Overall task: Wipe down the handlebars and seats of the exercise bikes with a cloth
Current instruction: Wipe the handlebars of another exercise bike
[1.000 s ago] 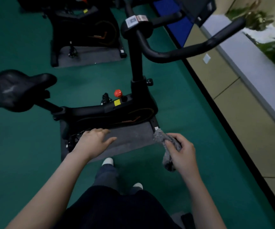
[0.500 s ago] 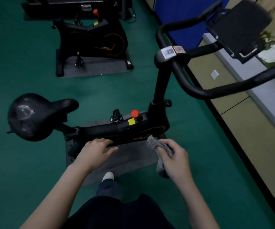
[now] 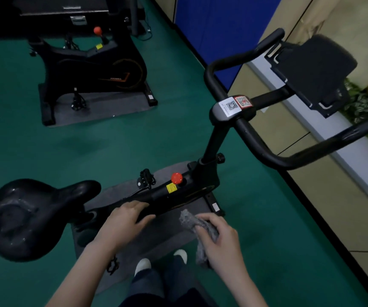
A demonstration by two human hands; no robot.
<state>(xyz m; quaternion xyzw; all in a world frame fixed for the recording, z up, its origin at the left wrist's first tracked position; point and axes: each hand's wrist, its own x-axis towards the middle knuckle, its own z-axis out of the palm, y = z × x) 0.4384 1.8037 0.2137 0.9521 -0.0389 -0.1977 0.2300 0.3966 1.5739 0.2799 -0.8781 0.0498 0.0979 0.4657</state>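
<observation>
- Over the frame of the near bike, the left forearm reaches in from the lower left. The left hand is palm down with loosely straight fingers and holds nothing. I cannot tell whether it touches the frame.
- The right forearm rises from the bottom edge. The right hand is curled round a grey cloth, which bunches above the fingers and hangs below.
- The seat is left of the hands, and the handlebars are upper right, well apart from the cloth.
</observation>
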